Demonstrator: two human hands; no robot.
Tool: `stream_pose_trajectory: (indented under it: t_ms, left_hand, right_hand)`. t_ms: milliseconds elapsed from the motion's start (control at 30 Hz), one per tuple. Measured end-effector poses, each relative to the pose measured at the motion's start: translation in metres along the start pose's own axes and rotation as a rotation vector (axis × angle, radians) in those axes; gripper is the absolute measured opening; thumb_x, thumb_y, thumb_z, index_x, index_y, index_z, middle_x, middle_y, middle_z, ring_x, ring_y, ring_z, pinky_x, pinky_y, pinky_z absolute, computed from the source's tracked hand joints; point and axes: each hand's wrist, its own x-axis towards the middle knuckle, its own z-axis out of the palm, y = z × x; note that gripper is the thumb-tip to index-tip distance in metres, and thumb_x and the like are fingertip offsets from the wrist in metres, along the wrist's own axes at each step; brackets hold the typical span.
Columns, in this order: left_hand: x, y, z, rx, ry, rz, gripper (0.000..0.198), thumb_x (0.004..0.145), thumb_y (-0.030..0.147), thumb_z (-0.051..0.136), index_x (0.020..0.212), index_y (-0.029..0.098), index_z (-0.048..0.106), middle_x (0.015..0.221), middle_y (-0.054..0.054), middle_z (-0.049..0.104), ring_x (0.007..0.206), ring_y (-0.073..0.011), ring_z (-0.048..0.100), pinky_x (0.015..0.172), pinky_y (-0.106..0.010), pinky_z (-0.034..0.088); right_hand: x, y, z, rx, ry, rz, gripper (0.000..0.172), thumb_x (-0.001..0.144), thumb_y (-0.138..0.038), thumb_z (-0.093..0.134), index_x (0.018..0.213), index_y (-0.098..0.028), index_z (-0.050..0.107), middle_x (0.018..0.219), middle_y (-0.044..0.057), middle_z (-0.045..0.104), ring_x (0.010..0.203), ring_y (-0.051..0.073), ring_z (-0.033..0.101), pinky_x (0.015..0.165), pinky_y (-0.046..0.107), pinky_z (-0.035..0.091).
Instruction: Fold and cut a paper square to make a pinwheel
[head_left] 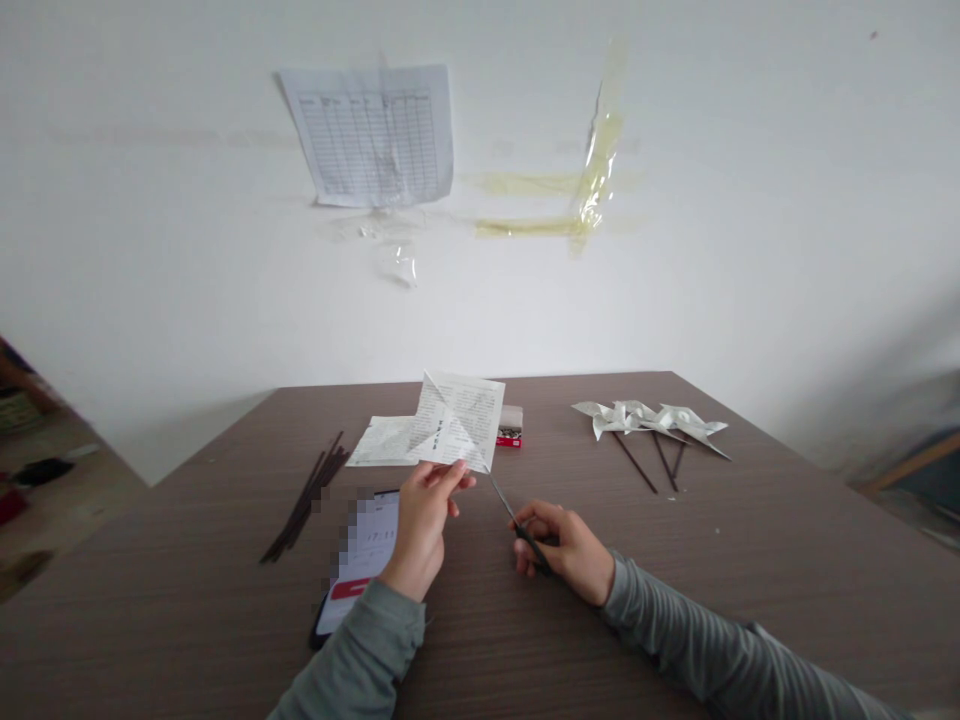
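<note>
My left hand pinches a square of printed paper by its lower corner and holds it up above the table. Diagonal creases or cuts run across the square. My right hand is shut on a pair of dark-handled scissors, whose slim blades point up and left. Their tip reaches the lower corner of the square. A smartphone lies under and just left of my left hand, with part of its screen pixelated.
Beyond the hands lie a loose printed sheet and a small red box. A bundle of dark sticks lies at left. Paper pinwheels on dark sticks rest at right on the brown wood-grain table, which stands against a white wall.
</note>
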Motion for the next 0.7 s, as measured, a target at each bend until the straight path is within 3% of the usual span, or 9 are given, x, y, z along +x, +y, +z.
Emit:
stream_pose_trajectory:
  t_ms: [400,700]
  left_hand:
    - [-0.0003,-0.0001,0.0004,-0.002,-0.023,-0.018,0.04,0.061,0.046,0.109,0.077,0.023,0.081,0.094,-0.014,0.096,0.08,-0.0277,0.091,0.051,-0.023,0.036]
    - [-0.0004,-0.0014,-0.0004,-0.017,-0.026,-0.015,0.045,0.06,0.047,0.114,0.078,0.022,0.082,0.092,-0.013,0.095,0.078,-0.0264,0.09,0.05,-0.022,0.038]
  right_hand:
    - [-0.0002,-0.0004,0.0008,0.01,0.016,-0.001,0.076,0.09,-0.094,0.105,0.11,-0.028,0.075,0.079,0.001,0.088,0.067,0.022,0.079,0.077,0.041,0.067]
    - [0.001,0.0039,0.0003,-0.001,0.017,-0.008,0.078,0.091,-0.098,0.1,0.111,-0.027,0.076,0.078,0.001,0.086,0.067,0.022,0.077,0.077,0.04,0.066]
